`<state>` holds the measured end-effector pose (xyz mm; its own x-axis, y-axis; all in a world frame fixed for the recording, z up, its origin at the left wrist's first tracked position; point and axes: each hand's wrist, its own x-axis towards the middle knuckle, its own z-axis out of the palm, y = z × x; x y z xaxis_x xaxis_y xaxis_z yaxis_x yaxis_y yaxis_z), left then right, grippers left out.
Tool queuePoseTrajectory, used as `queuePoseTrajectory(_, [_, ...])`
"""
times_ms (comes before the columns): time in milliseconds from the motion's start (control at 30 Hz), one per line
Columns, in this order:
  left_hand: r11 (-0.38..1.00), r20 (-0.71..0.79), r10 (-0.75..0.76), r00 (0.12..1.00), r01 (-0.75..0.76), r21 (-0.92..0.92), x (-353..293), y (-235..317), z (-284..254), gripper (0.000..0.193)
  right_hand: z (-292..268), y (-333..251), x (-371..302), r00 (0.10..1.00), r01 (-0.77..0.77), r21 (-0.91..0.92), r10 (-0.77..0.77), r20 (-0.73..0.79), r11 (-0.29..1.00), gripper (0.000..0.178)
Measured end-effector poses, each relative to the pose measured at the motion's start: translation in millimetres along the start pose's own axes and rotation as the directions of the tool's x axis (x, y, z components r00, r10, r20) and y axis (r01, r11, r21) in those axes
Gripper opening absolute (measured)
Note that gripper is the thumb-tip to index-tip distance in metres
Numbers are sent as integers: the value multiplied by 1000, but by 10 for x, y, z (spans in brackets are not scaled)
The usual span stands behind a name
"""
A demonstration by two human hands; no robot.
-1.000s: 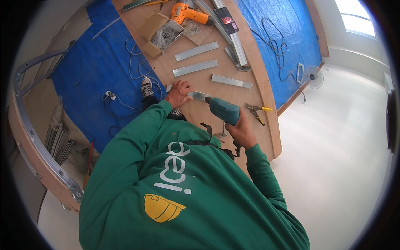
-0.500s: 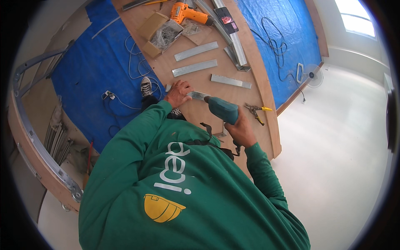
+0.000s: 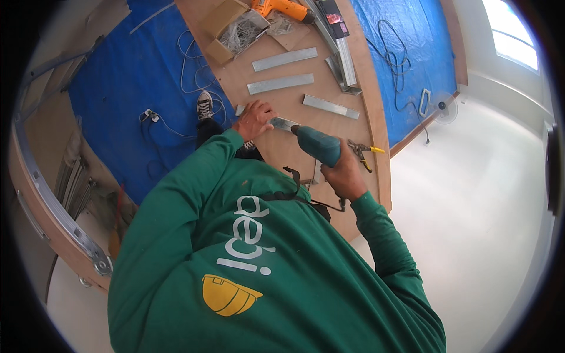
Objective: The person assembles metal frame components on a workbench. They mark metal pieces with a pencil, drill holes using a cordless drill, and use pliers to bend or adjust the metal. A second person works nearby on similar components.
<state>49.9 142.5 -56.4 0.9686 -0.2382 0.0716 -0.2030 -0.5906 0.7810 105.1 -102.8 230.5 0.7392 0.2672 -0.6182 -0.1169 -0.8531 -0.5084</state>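
Observation:
My right hand (image 3: 346,175) is wrapped round the handle of a teal power drill (image 3: 318,145). The drill's nose meets the right end of a short galvanized metal strip (image 3: 283,124) on the wooden board; its tip is too small to make out. With fingers bent over the strip's left part, my left hand (image 3: 255,119) presses it down and hides much of it. Beyond the hands lie three similar metal pieces: a far strip (image 3: 285,59), a nearer strip (image 3: 281,83) and a piece on the right (image 3: 331,106).
Yellow-handled snips (image 3: 366,153) lie right of the drill. An open cardboard box of screws or similar small hardware (image 3: 244,32), an orange cordless drill (image 3: 283,8), long metal channels (image 3: 346,65) and a phone (image 3: 333,19) occupy the far board. Cables cross the blue sheet (image 3: 147,88).
The view has shifted slightly, moving the far items toward the upper edge. My left hand stays on the strip, and the drill's nose remains at its right end.

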Motion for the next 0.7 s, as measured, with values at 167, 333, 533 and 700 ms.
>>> queuePoseTrajectory(167, [1000, 37, -25, 999, 25, -13, 14, -10, 3, 48, 5, 76, 14, 995, 97, -86, -99, -21, 992, 60])
queuePoseTrajectory(333, [999, 48, -34, 998, 34, -18, 10, -17, 12, 49, -1, 53, 16, 998, 59, -57, -59, 10, 997, 60])
queuePoseTrajectory(533, [999, 22, -16, 1000, 17, -45, 8, 8, -26, 52, 130, 30, -122, 998, 61, -97, -60, 9, 993, 69])
queuePoseTrajectory(700, [998, -8, -37, 999, 37, -55, 22, 44, -9, 53, 108, 51, -113, 996, 84, -110, -83, 10, 990, 70])
